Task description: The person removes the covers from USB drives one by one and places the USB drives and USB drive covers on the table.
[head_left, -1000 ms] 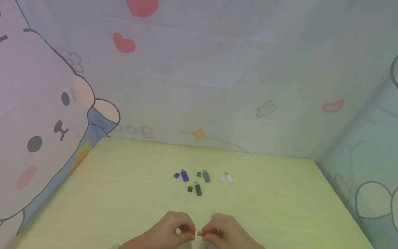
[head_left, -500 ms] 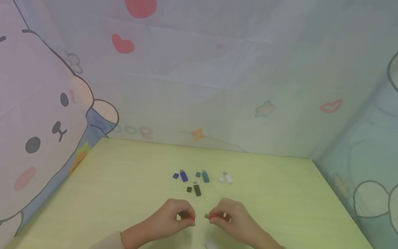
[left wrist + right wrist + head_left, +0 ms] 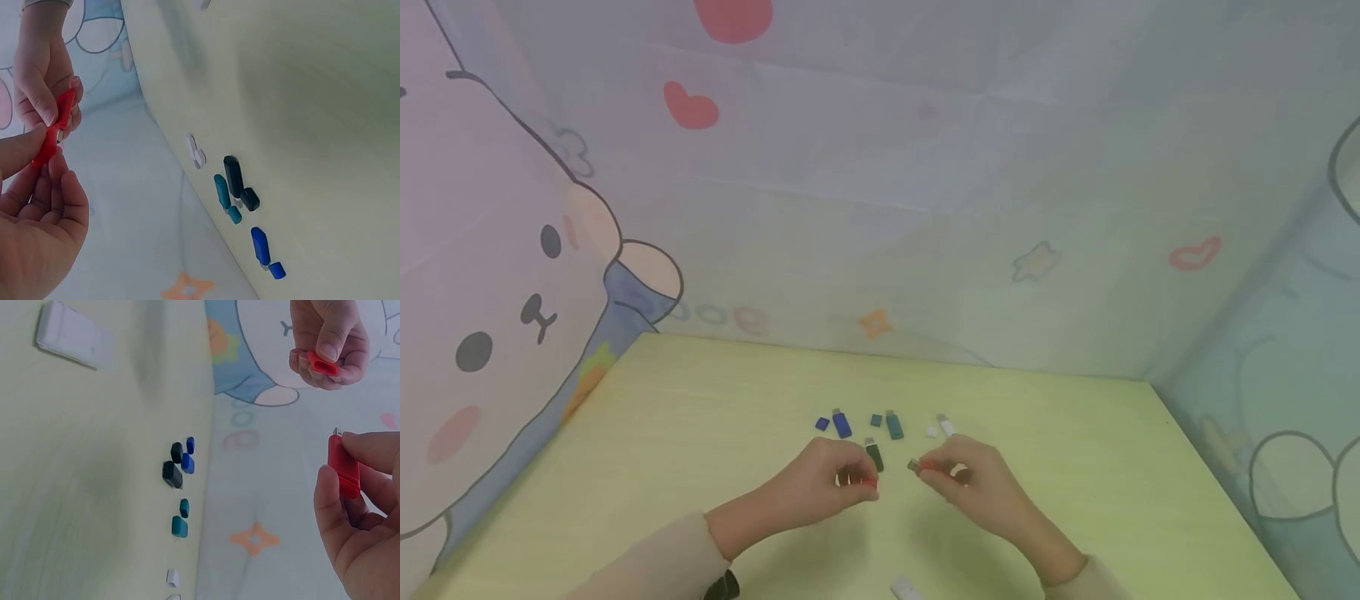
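Above the table, my left hand (image 3: 823,487) pinches a small red cap (image 3: 323,364) between thumb and fingers. My right hand (image 3: 985,483) holds a red USB stick (image 3: 343,465), its metal plug bare and pointing toward the left hand. A gap separates cap and plug in the head view. Beyond the left hand lies a black USB stick (image 3: 874,454); its black cap (image 3: 250,199) is hidden from the head camera. Past the right hand is a white USB stick (image 3: 947,425), partly covered by that hand, with its white cap (image 3: 932,432) beside it.
Farther back lie a blue USB stick (image 3: 842,423) with its blue cap (image 3: 823,424), and a teal USB stick (image 3: 894,425) with its teal cap (image 3: 876,421). A white flat box-like object (image 3: 72,334) is at the near side of the table (image 3: 700,400). A printed cloth hangs behind.
Both hands have moved forward and up from the near edge, carrying the red cap and red USB stick, and spread apart somewhat. The white object at the front has come into view.
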The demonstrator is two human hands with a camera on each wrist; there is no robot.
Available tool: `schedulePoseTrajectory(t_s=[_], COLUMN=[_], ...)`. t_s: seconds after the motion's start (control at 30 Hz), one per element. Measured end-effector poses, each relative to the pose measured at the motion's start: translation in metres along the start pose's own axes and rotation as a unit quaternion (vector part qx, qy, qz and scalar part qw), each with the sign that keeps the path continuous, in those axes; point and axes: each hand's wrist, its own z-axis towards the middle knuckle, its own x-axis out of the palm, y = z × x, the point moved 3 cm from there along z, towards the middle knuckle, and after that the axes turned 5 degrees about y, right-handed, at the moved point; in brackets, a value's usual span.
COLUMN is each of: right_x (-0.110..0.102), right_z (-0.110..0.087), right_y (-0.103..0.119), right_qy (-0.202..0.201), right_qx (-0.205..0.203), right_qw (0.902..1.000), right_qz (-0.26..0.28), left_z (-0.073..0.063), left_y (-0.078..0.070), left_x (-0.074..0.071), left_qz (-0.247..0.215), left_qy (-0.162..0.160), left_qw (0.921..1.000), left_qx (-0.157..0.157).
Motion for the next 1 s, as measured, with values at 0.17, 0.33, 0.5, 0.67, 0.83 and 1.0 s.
schedulePoseTrajectory(t_s=[0.17, 0.33, 0.5, 0.67, 0.83, 1.0], right_x=[-0.005, -0.006, -0.005, -0.002, 0.000, 0.003], right_z=[0.007, 0.012, 0.015, 0.018, 0.022, 0.028], right_y=[-0.003, -0.009, -0.016, -0.027, -0.037, -0.046], right_qy=[-0.005, -0.007, -0.009, -0.020, -0.033, -0.057], right_qx=[0.024, 0.037, 0.049, 0.071, 0.091, 0.112], right_qw=[0.9992, 0.9987, 0.9982, 0.9970, 0.9951, 0.9915], right_qz=[0.031, 0.033, 0.033, 0.025, 0.019, 0.034], left_z=[0.011, 0.021, 0.029, 0.036, 0.043, 0.053], left_y=[0.004, 0.010, 0.016, 0.024, 0.031, 0.038], left_x=[-0.003, -0.002, 0.001, 0.005, 0.009, 0.012], left_qz=[-0.011, -0.011, -0.020, -0.011, -0.020, -0.016], left_qy=[-0.014, -0.035, -0.043, -0.049, -0.056, -0.065], left_qw=[0.9998, 0.9993, 0.9986, 0.9979, 0.9968, 0.9962], left_qx=[-0.008, -0.010, -0.022, -0.040, -0.054, -0.057])
